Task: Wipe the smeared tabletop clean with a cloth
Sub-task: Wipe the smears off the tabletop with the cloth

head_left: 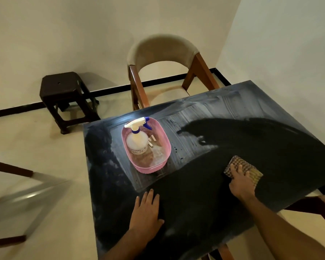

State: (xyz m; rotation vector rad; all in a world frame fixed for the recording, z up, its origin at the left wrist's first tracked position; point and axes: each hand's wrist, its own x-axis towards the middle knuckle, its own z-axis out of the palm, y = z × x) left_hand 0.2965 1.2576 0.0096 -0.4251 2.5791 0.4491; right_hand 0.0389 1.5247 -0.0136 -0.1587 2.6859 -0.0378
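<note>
A dark tabletop (204, 203) fills the lower right of the head view. Its far half shows pale whitish smears (201, 113), while a broad dark band runs across the near and right part. A folded checked cloth (251, 168) lies on the table near its right edge. My right hand (241, 182) presses on the cloth, fingers spread over its near side. My left hand (145, 212) rests flat on the table near the front edge, fingers straight, holding nothing.
A pink basket (166, 145) stands on the table's left half, holding a white spray bottle (137, 139) with a blue trigger and small chalk pieces. A beige chair (163, 51) is behind the table, a dark stool (64, 91) at the wall, another chair's wood at lower right.
</note>
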